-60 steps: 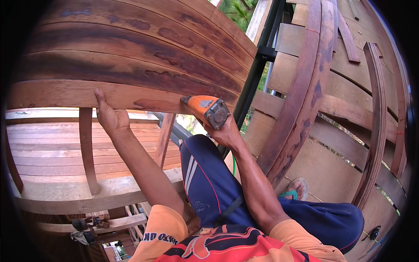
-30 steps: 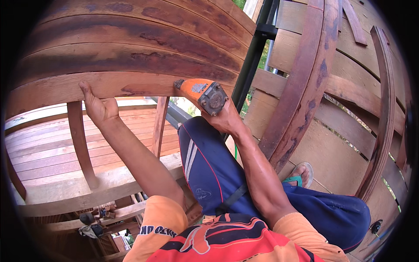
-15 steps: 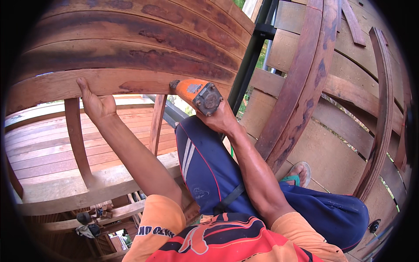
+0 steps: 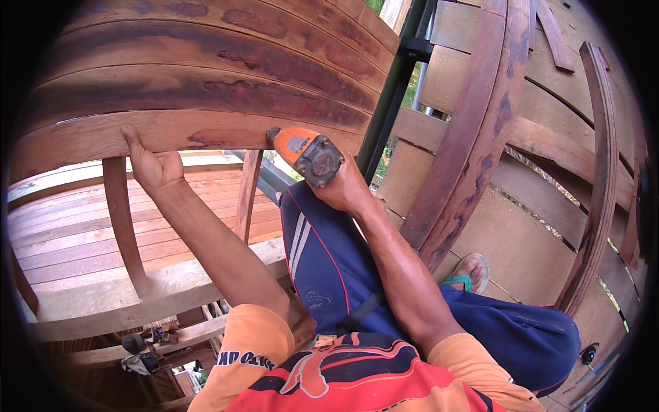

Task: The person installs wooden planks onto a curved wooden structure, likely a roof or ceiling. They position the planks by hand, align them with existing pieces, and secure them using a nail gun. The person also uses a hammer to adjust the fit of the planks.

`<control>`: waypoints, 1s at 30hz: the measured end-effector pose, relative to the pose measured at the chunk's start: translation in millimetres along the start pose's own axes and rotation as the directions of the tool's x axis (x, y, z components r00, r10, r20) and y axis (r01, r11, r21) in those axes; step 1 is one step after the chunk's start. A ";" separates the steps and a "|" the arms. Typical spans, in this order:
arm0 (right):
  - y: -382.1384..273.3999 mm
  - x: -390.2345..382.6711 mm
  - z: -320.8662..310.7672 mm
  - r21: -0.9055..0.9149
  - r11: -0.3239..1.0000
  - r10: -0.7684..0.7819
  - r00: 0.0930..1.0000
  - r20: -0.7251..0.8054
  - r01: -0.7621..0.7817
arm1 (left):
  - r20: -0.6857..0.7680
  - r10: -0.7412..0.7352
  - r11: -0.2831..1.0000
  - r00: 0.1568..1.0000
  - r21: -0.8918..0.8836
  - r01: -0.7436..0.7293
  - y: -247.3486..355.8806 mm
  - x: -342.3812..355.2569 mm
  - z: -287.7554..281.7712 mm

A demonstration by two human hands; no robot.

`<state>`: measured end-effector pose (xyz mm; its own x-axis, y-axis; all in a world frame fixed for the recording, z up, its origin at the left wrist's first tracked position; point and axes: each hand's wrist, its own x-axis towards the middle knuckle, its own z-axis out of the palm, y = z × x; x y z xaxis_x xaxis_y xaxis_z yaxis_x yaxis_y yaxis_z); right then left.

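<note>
Just swung nail gun [image 4: 295,143] leftward, gripped in right hand [image 4: 343,189]—still on same spot just beyond—clasping plank [image 4: 180,130] with left hand [image 4: 156,172].

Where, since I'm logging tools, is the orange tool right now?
In the head view, the orange tool is just above and left of centre, in the right grip, aimed at the plank that the left grip holds.

A building site, by the look of it, high and half open to the air: boards [image 4: 226,62] on bare posts [image 4: 123,220], long planks [image 4: 467,130] lying over a rough platform [image 4: 508,254], a nail gun [image 4: 309,152], and greenery [image 4: 411,93] showing through a gap.
</note>
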<state>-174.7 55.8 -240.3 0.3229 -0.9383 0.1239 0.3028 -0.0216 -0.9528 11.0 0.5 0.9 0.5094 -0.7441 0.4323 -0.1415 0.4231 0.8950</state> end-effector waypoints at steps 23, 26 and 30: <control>7.0 -7.4 -3.5 0.013 0.992 -0.123 0.990 0.075 0.122 | -0.016 0.030 0.999 0.999 0.024 -0.030 -1.6 -2.4 6.7; 5.8 -7.7 -3.4 0.034 0.992 -0.125 0.990 0.069 0.123 | -0.043 0.033 0.999 0.999 0.026 -0.032 -2.8 -3.2 7.8; 7.4 -6.9 -3.1 -0.027 0.991 -0.126 0.988 0.087 0.129 | -0.015 0.015 1.000 1.000 0.004 -0.015 -1.2 -3.5 5.0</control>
<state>-177.5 60.9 -249.1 0.3589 -0.8945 0.2665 0.3179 -0.1513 -0.9360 5.2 0.0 -1.2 0.5201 -0.7295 0.4442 -0.1529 0.4321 0.8888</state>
